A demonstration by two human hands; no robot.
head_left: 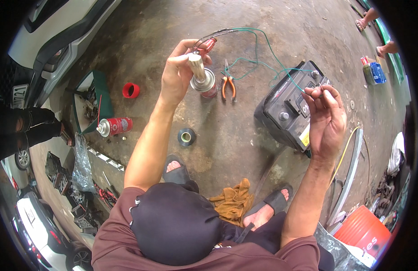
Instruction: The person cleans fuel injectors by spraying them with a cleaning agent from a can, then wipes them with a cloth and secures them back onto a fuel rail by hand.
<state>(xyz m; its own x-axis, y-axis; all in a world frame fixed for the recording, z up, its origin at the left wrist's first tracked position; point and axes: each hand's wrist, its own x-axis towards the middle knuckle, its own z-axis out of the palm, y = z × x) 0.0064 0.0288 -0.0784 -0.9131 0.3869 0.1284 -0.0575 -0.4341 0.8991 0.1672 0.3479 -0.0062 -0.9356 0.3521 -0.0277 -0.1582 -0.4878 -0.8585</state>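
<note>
My left hand point(176, 74) is raised, its fingers closed round a silver metal cylinder point(197, 67). A red piece point(209, 45) shows by its fingertips, its kind unclear. Dark leads run from there into thin green wire point(263, 34), which loops over to the right. My right hand point(326, 115) pinches an end of that wire above a black car battery point(285, 101). Whether the wire end touches a battery terminal I cannot tell. Below the cylinder stands a spray can point(208, 86), partly covered by it. Orange-handled pliers point(228, 88) lie between the can and the battery.
A red spray can point(118, 126) lies left, near a red cap point(131, 91) and a green box point(99, 97). A tape roll point(187, 136) and brown gloves point(233, 201) lie by my feet. A red bucket point(362, 232) stands lower right; parked cars and people's legs edge the left.
</note>
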